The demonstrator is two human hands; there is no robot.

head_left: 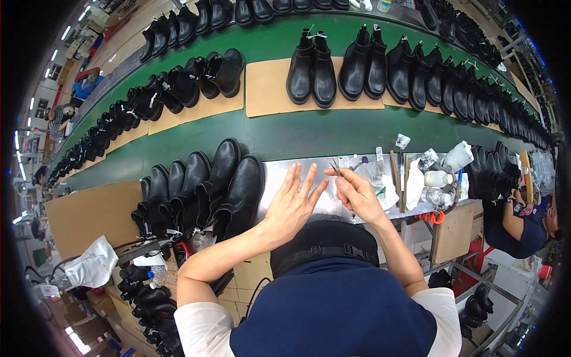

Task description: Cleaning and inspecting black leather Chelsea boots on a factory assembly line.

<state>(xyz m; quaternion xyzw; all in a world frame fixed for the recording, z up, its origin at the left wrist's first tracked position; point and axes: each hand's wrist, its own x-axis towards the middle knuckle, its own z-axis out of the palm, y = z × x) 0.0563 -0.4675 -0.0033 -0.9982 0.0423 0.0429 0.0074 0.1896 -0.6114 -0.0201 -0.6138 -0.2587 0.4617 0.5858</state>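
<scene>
Left hand [292,203] flat, fingers spread, over metal bench [279,172]. Right hand [357,193] pinches small thin tool [335,169] at fingertips, just beside left fingertips. Black boots [205,190] stand left of hands.

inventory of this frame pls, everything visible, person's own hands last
black boots by left hand: about five, black, standing on the metal bench edge, left of the hands
boots on cardboard: many pairs, black, along the far side of the belt
boots at the far edge: a row, black, beyond the belt
conveyor belt: one, green, curving across the middle
cardboard sheets: several, brown, under the boots on the belt
metal bench: one, grey, in front of the person
bottles: two or three, white, right on the bench
brushes and sticks: a few, upright beside the bottles
co-worker: one, dark top, far right
left hand: open, fingers spread, holding nothing
right hand: pinching a small thin tool
</scene>
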